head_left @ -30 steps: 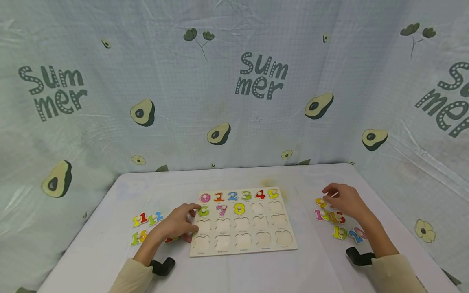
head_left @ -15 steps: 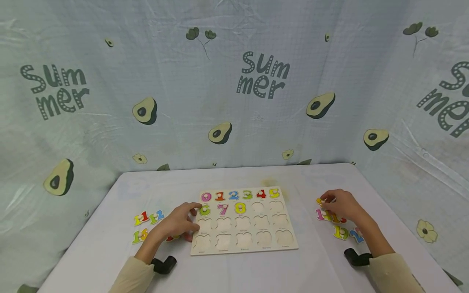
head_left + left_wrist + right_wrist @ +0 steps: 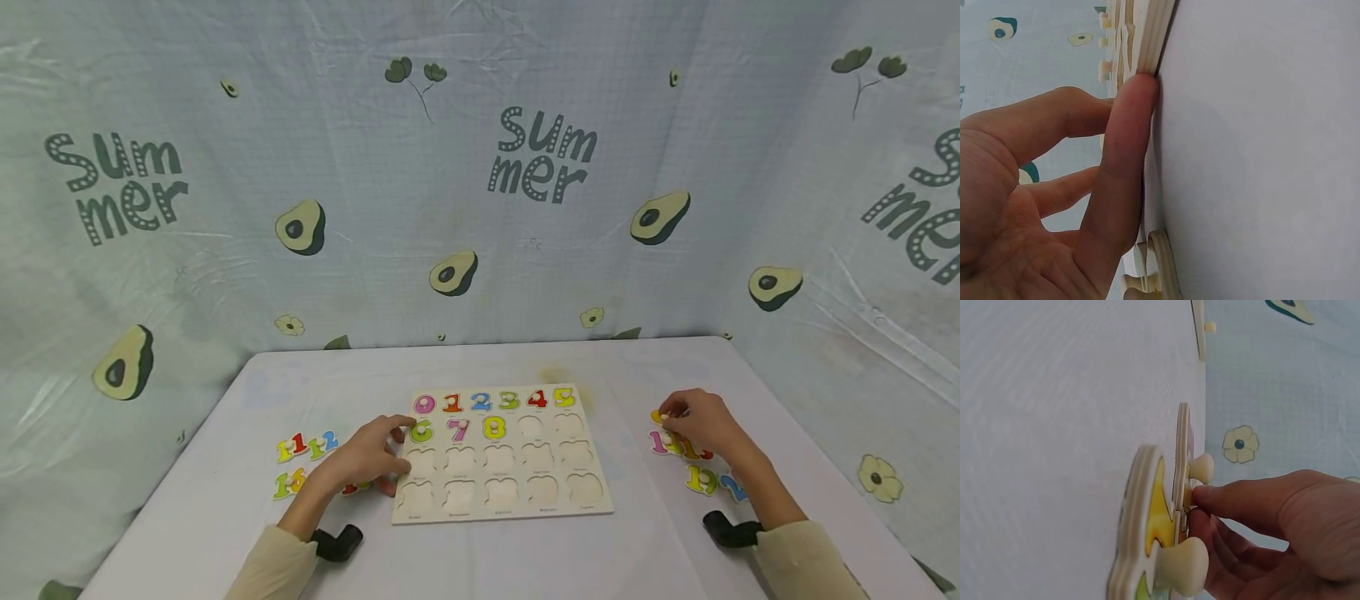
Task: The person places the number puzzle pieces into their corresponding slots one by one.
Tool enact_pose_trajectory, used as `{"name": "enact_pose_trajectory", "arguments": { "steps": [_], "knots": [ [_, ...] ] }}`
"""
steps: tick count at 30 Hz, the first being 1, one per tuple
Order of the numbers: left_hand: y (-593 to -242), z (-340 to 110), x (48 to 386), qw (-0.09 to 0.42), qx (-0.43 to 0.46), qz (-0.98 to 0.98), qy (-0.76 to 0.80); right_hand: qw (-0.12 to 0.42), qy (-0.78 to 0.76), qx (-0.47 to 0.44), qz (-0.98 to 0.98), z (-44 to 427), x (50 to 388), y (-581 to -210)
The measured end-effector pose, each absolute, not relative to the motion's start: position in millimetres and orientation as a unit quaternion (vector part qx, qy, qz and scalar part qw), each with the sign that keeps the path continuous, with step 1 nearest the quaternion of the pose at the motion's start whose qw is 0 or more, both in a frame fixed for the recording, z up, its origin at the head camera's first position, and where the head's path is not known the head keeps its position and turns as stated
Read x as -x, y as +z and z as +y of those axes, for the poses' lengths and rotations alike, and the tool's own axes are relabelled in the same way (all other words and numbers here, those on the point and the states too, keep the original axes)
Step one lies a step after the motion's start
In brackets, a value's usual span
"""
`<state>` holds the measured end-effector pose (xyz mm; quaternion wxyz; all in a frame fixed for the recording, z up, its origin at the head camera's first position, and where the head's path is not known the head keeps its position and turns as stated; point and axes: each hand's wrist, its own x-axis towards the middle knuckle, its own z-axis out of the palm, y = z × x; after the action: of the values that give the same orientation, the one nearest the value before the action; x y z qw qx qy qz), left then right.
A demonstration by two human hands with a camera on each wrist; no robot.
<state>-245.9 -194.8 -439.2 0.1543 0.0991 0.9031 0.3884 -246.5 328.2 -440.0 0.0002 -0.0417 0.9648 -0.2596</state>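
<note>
White tabletop (image 3: 510,558) (yellowish patch (image 3: 553,374)), avocado-print backdrop (image 3: 367,258)

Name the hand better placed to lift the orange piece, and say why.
Right, I'd judge: the right hand appears to pinch the orange piece, while the left hand is at the left edge of the number board, farther away.

My sleeves (image 3: 279,562) are beige. The piece (image 3: 656,417) at my right hand (image 3: 701,418) shows yellow-orange. The cream board (image 3: 519,472) carries a pink 0 (image 3: 424,404), an orange 1 (image 3: 452,403) and a red 4 (image 3: 537,398); the grey-blue cloth (image 3: 390,167) has yellow-green avocados (image 3: 301,227) and dark-green lettering (image 3: 536,177).
</note>
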Motion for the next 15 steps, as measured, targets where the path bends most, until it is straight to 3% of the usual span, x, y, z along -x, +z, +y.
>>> {"name": "enact_pose_trajectory", "arguments": {
  "steps": [15],
  "knots": [
    [-438.2, -193.3, 245.8, 0.151, -0.094, 0.909, 0.376, -0.035, -0.261, 0.031, 0.964, 324.0, 247.8, -439.0]
  ]
}}
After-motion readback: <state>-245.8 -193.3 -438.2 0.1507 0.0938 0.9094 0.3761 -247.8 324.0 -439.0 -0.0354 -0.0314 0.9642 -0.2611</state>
